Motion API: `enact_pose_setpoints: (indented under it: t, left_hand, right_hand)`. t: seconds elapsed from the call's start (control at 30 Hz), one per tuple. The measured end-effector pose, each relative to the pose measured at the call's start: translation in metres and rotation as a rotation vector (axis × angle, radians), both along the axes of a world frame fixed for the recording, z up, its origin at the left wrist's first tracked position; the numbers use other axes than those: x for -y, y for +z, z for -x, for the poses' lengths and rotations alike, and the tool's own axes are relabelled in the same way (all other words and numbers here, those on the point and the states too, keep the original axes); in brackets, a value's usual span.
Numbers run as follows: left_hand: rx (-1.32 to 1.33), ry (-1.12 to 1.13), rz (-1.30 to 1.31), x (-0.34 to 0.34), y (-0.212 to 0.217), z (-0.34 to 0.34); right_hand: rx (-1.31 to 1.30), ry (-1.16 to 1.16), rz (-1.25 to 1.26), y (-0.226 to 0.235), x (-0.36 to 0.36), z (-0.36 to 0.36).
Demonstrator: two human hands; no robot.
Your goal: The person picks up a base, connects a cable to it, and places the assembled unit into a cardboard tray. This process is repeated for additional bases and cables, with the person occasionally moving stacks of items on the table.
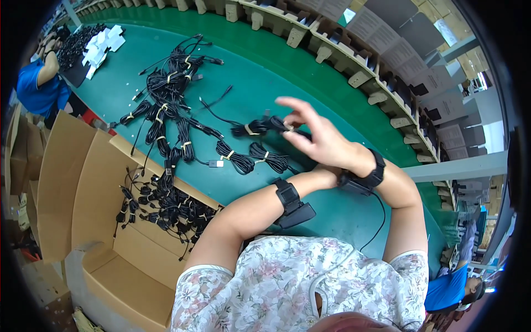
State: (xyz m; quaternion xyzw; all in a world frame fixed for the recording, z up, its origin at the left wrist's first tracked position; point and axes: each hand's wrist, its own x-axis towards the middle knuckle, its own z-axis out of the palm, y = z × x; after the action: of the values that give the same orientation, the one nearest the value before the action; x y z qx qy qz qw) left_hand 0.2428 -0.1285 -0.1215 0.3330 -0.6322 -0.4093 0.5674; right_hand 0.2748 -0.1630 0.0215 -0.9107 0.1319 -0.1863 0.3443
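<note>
My right hand is raised over the green belt, its thumb and fingers pinching one end of a black coiled cable bundle bound with a tan tie, while its index finger sticks up. My left forearm crosses under the right wrist, and my left hand is almost wholly hidden behind it, so I cannot tell what it holds. Both wrists carry black bands with small units. Two more tied bundles lie on the belt just below the held one.
A tangle of tied black cables spreads over the belt's left part. An open cardboard box at my left holds several cable bundles. Cardboard trays line the far side. People in blue work at upper left and lower right.
</note>
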Motion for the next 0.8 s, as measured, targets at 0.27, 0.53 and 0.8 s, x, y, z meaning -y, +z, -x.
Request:
enact_pose_setpoints:
  t: [0.27,0.53,0.8]
  left_hand:
    - [-0.216,-0.375,-0.521,-0.005,0.053,-0.027]
    - [-0.484,-0.461,-0.703,-0.002,0.061,-0.04]
    - [-0.83,-0.726,-0.75,0.001,0.045,-0.041]
  right_hand:
    - [0.032,-0.372,-0.447,0.065,0.008,0.082]
    - [0.381,-0.638,-0.344,0.054,0.0,0.128]
    - [0.498,-0.477,-0.916,0.018,-0.014,0.139]
